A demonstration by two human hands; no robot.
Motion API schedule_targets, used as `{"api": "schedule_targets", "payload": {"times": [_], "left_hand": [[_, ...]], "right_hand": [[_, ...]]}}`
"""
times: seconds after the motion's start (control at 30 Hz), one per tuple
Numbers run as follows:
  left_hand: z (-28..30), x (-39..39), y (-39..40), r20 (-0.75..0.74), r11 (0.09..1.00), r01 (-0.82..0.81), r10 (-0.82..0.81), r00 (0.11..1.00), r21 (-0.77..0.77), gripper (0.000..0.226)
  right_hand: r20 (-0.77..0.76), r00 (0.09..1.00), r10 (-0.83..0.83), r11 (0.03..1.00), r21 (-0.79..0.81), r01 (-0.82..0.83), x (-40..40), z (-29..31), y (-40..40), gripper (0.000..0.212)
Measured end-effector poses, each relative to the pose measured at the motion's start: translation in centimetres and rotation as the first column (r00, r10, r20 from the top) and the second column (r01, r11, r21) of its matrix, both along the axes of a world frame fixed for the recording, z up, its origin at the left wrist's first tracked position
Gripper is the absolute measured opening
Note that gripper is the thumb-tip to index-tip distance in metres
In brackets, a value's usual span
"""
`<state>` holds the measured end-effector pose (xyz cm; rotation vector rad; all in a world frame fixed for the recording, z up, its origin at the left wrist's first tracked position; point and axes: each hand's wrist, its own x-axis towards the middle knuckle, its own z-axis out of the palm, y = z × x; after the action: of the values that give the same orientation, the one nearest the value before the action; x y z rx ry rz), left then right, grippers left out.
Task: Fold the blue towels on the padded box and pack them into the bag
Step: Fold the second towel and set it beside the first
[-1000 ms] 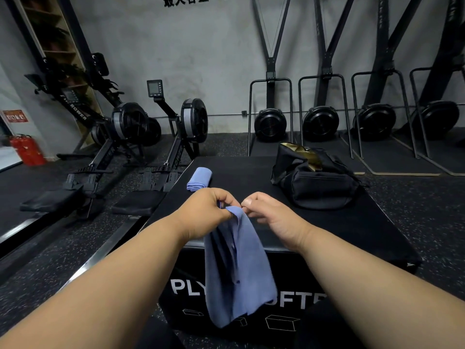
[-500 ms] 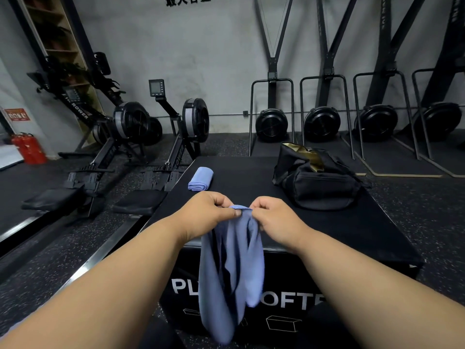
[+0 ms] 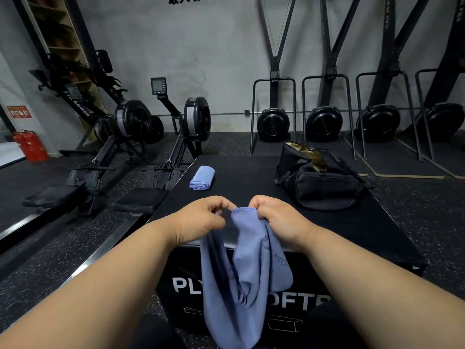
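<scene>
Head view: one blue towel [image 3: 241, 280] hangs unfolded in front of the padded box [image 3: 251, 172], its top edge pinched by both hands. Left hand [image 3: 203, 217] and right hand [image 3: 274, 217] each curl fingers round an upper corner. A second towel [image 3: 202, 178] lies folded on the box's top surface, far left. Neither is packed yet; the black bag [image 3: 322, 182] sits open at the far right.

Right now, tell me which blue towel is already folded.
The small towel lying on the box, left of the bag. The other towel hangs unfolded from both hands.
</scene>
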<state>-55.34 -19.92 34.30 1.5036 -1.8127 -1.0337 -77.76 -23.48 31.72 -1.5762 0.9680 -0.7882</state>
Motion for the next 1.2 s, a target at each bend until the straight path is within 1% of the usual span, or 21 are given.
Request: {"api": "schedule_targets", "payload": {"times": [0.07,0.1,0.23,0.33,0.43,0.53,0.67,0.7,0.73,0.83,0.93,1.0,1.07,1.1,1.17,1.2], "left_hand": [[0.1,0.4,0.1,0.1,0.999,0.014,-0.01,0.995,-0.037,0.048],[0.2,0.6,0.1,0.113,0.999,0.03,-0.025,0.993,-0.043,0.047],[1.2,0.7,0.7,0.11,0.991,0.102,-0.093,0.99,-0.084,0.041],[1.7,1.2,0.9,0.096,0.986,0.117,-0.105,0.99,-0.123,0.05],[1.9,1.5,1.0,0.098,0.978,0.137,-0.123,0.988,-0.16,0.056],[2.0,1.1,1.2,0.097,0.969,0.15,-0.133,0.986,-0.198,0.047],[2.0,0.4,1.4,0.09,0.968,0.14,-0.123,0.988,-0.21,0.038],[2.0,0.3,1.4,0.085,0.97,0.14,-0.125,0.989,-0.2,0.036],[2.0,0.1,1.5,0.079,0.973,0.141,-0.129,0.989,-0.183,0.034],[2.0,-0.2,1.6,0.09,0.979,0.143,-0.131,0.987,-0.142,0.023],[1.8,-0.5,1.6,0.119,0.98,0.138,-0.121,0.985,-0.142,0.012],[1.6,-0.6,1.6,0.127,0.983,0.127,-0.11,0.986,-0.135,0.008],[1.2,-0.4,1.4,0.082,0.987,0.106,-0.097,0.992,-0.121,0.002],[1.1,-0.4,1.3,0.035,0.989,0.087,-0.084,0.996,-0.119,0.001],[0.8,-0.5,1.2,-0.125,0.996,-0.005,-0.007,0.992,-0.094,0.005],[0.5,-0.5,1.1,-0.222,0.996,-0.064,0.048,0.974,-0.069,0.006]], "right_hand": [[-0.014,0.998,0.061,0.998,-0.021,-0.062,0.0,0.4,0.1,0.012],[-0.025,0.996,0.091,0.995,-0.033,-0.092,0.0,0.7,0.2,0.012],[-0.128,0.975,0.183,0.973,-0.116,-0.198,0.0,1.8,-0.2,0.012],[-0.192,0.956,0.221,0.958,-0.142,-0.25,0.1,2.2,-0.6,0.014],[-0.221,0.953,0.209,0.956,-0.161,-0.247,-0.1,2.6,-0.6,0.01],[-0.242,0.951,0.192,0.951,-0.192,-0.241,-0.3,2.9,-0.2,0.013],[-0.254,0.945,0.206,0.95,-0.18,-0.255,-0.3,2.8,-0.3,0.034],[-0.248,0.946,0.209,0.952,-0.167,-0.255,-0.2,2.8,-0.3,0.035],[-0.241,0.947,0.211,0.954,-0.161,-0.254,-0.2,2.8,-0.2,0.033],[-0.246,0.947,0.205,0.952,-0.176,-0.251,-0.1,3.2,0.4,0.018],[-0.267,0.947,0.177,0.952,-0.196,-0.233,-0.3,3.4,0.4,0.02],[-0.313,0.945,0.1,0.954,-0.24,-0.18,-0.4,3.2,0.1,0.024],[-0.327,0.945,-0.018,0.951,-0.298,-0.085,-0.4,2.8,-0.1,0.025],[-0.314,0.947,-0.068,0.949,-0.313,-0.036,-0.3,2.5,0.0,0.023],[-0.264,0.955,-0.133,0.951,-0.306,0.048,-0.2,1.8,0.4,0.019],[-0.226,0.961,-0.157,0.95,-0.3,0.085,-0.1,1.5,0.7,0.017]]}}
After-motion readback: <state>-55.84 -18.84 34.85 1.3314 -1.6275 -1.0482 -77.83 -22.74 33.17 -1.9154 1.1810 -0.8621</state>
